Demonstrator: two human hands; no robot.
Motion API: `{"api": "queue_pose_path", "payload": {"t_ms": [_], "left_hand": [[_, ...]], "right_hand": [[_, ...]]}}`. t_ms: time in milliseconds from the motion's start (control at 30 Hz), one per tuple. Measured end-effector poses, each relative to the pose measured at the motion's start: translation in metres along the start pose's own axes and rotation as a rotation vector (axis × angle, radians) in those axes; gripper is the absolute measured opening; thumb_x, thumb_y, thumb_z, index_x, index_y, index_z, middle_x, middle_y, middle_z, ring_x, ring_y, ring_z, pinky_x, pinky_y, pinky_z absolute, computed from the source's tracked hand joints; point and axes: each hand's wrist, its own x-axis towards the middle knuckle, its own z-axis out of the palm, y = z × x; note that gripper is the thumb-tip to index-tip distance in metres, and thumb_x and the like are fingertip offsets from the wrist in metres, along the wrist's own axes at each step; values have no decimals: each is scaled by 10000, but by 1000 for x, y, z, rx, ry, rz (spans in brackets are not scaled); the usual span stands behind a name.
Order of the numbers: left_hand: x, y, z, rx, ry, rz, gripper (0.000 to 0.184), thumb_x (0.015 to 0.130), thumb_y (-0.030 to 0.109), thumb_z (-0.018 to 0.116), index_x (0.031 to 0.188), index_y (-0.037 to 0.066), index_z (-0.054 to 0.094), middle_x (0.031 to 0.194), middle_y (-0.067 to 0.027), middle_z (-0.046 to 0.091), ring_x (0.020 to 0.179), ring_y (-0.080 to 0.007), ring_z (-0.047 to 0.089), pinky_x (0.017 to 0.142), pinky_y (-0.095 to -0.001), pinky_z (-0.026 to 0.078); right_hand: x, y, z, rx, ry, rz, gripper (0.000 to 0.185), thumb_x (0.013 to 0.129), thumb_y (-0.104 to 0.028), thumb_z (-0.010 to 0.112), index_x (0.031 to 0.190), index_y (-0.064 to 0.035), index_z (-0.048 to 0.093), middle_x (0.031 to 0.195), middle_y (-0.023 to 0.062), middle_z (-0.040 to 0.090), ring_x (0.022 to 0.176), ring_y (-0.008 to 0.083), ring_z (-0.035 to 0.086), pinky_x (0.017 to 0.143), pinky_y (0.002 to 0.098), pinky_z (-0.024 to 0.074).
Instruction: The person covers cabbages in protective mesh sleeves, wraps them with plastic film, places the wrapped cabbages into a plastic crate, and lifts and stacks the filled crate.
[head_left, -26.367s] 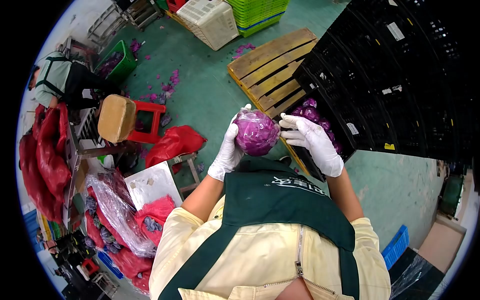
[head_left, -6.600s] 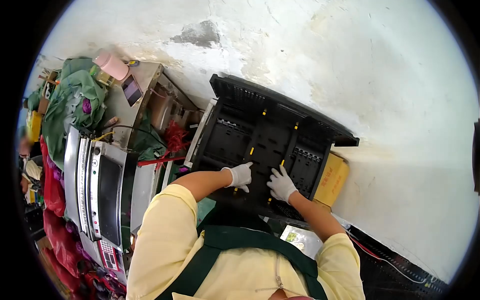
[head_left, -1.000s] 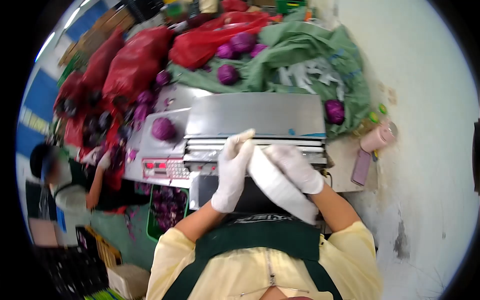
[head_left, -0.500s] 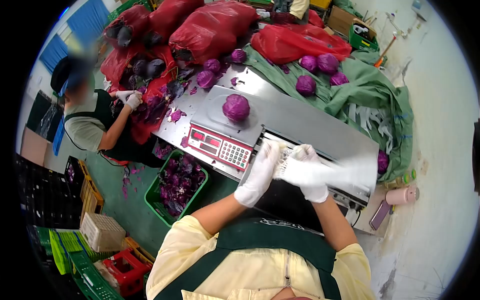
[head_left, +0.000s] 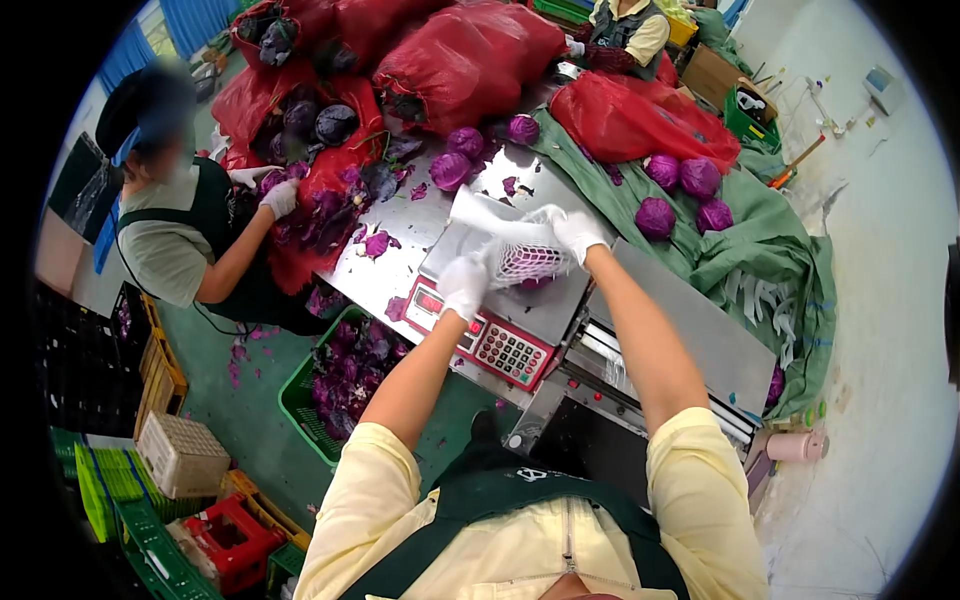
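My left hand (head_left: 464, 287) and my right hand (head_left: 579, 236), both in white gloves, grip opposite sides of a white mesh sleeve (head_left: 520, 232). The mesh is stretched between them over a purple cabbage (head_left: 534, 264) on the scale's metal plate (head_left: 560, 312). Part of the cabbage shows through the netting; whether it rests on the plate is hidden. The scale's red keypad panel (head_left: 512, 352) lies just in front of my left hand. To the right is the wrapping machine (head_left: 612, 352).
At the left a co-worker (head_left: 180, 220) handles cabbage by red sacks (head_left: 465, 65); another person (head_left: 628, 35) is at the back. A green crate (head_left: 300, 405) of leaves stands on the floor. More cabbages (head_left: 655, 218) lie on green cloth (head_left: 752, 250).
Both hands have moved forward from the wrapping machine to the scale plate. The mesh sleeve, earlier bunched between my hands, is now spread over the cabbage.
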Motion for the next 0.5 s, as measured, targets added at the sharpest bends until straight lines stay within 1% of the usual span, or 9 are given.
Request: {"api": "queue_pose_path", "payload": {"t_ms": [100, 167, 200, 233, 300, 333, 367, 467, 500], "left_hand": [[-2, -13, 30, -24, -109, 70, 407, 925, 402, 432, 1005, 83, 672, 957, -229, 650, 910, -408, 617, 760, -495, 488], [-8, -31, 52, -595, 3, 217, 420, 950, 414, 429, 1142, 83, 603, 1059, -212, 646, 1015, -339, 609, 747, -458, 508], [-23, -15, 43, -1337, -302, -99, 445, 986, 416, 385, 1236, 69, 509, 1150, -167, 615, 1102, -268, 579, 801, -411, 517], [-48, 7, -1, -1469, -449, -222, 501, 994, 449, 350, 1272, 53, 478, 1181, -155, 601, 1117, -262, 574, 850, -397, 507], [-64, 5, -23, -1719, -802, -344, 615, 989, 525, 303, 1337, 31, 417, 1246, -157, 562, 1142, -263, 562, 927, -400, 488], [-62, -13, -12, -1838, -1010, -336, 674, 976, 568, 292, 1365, 26, 387, 1281, -172, 536, 1153, -270, 555, 955, -418, 479], [-81, 14, -36, -2108, -975, -585, 759, 941, 633, 289, 1356, 7, 397, 1236, -185, 564, 1113, -274, 582, 933, -451, 498], [-98, 22, -46, -1948, -1087, -421, 847, 891, 709, 258, 1304, -5, 452, 1229, -229, 564, 1109, -325, 581, 974, -478, 468], [-115, 36, -59, -1896, -1068, -582, 873, 882, 718, 253, 1300, -23, 447, 1256, -241, 541, 1118, -358, 567, 978, -487, 465]], "right_hand": [[18, 40, 69, 719, -63, 66, 686, 931, -522, 420, 1101, 120, 587, 1055, 233, 652, 986, 324, 626, 855, 376, 461], [-64, -6, 17, 868, -127, 258, 567, 956, -462, 439, 1073, 60, 626, 994, 143, 650, 897, 187, 584, 825, 293, 450], [-88, -13, 9, 928, -98, 245, 508, 970, -421, 445, 1066, 39, 638, 952, 115, 647, 850, 152, 569, 802, 274, 450], [-108, -15, -1, 918, -103, 252, 508, 970, -421, 445, 1066, 39, 638, 952, 115, 647, 850, 152, 569, 802, 274, 450], [-141, -7, -10, 965, -9, -267, 400, 989, -341, 457, 1032, 29, 605, 944, 41, 643, 792, 95, 577, 737, 256, 482], [-151, 8, -5, 929, 76, -246, 261, 971, -235, 513, 1005, 5, 609, 937, 33, 638, 797, 88, 580, 755, 245, 482], [-176, 9, -26, 1051, -110, -171, 219, 953, -211, 546, 993, -5, 610, 960, 37, 636, 857, 88, 580, 801, 245, 472], [-234, 23, -62, 1349, -503, -174, 170, 917, -177, 619, 951, -11, 610, 899, 21, 646, 798, 75, 590, 747, 206, 473], [-248, 29, -71, 1361, -498, -169, 182, 932, -178, 599, 979, -2, 598, 889, 34, 650, 787, 75, 593, 739, 217, 485]]}}
